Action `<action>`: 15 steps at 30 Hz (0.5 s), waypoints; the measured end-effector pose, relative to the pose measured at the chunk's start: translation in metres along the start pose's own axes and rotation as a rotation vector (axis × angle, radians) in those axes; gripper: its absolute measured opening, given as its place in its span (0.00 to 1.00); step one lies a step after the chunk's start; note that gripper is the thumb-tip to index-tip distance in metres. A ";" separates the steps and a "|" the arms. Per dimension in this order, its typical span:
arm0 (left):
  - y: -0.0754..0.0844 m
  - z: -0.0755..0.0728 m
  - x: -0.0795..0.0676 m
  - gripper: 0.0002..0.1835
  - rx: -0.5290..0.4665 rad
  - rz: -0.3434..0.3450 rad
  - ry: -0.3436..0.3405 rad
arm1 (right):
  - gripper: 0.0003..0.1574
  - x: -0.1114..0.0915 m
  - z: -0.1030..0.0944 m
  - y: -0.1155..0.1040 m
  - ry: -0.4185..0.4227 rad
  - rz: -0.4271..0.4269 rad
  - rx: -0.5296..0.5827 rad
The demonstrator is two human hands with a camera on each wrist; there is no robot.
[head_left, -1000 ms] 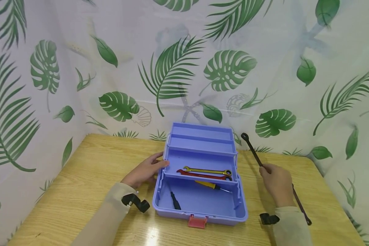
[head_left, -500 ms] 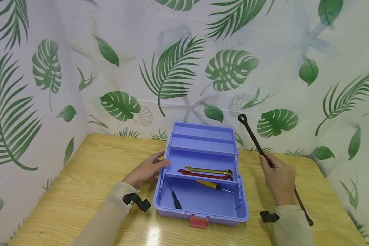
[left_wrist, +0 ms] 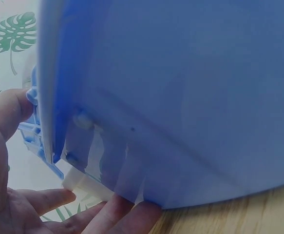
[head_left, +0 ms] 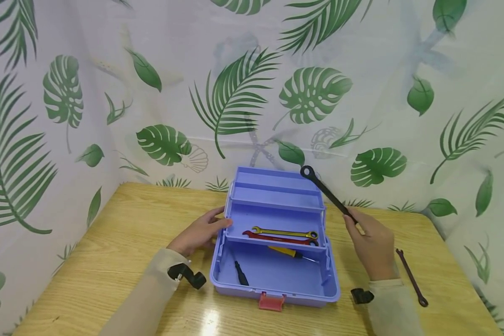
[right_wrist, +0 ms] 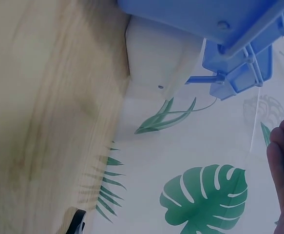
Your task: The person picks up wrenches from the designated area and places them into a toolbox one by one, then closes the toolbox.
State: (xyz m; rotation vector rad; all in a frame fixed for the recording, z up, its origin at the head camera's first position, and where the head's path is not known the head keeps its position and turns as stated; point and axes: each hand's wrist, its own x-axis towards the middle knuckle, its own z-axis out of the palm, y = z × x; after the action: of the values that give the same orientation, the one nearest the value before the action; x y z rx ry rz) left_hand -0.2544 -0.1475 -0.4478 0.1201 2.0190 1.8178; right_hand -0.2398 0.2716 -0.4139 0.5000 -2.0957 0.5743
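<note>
Wrench (head_left: 329, 194), slim, in right hand (head_left: 371, 242), fingers (head_left: 362, 218) curled; left hand (head_left: 196, 234) spread against plastic toolbox (head_left: 277, 275).

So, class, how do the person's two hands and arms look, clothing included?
The left hand and right hand are both ungloved. The left sleeve and right sleeve are long, plain and pale beige. Each wrist bears a black fitting; no cables show.
</note>
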 end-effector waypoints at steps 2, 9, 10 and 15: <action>0.000 0.000 0.000 0.42 -0.006 0.003 -0.002 | 0.19 0.000 0.000 -0.001 -0.011 -0.006 -0.009; 0.000 0.000 -0.001 0.42 -0.006 0.009 -0.005 | 0.21 -0.001 0.005 -0.006 -0.023 -0.036 0.064; 0.000 0.000 -0.001 0.41 -0.004 0.010 -0.006 | 0.20 -0.002 0.005 -0.006 -0.030 -0.042 0.068; 0.000 0.000 0.000 0.42 -0.012 0.012 -0.015 | 0.17 -0.005 0.007 -0.004 -0.109 -0.057 0.041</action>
State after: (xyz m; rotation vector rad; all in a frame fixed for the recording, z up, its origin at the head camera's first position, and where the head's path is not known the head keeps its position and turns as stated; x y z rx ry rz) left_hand -0.2545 -0.1475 -0.4481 0.1417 2.0007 1.8310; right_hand -0.2393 0.2646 -0.4212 0.6248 -2.1686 0.5696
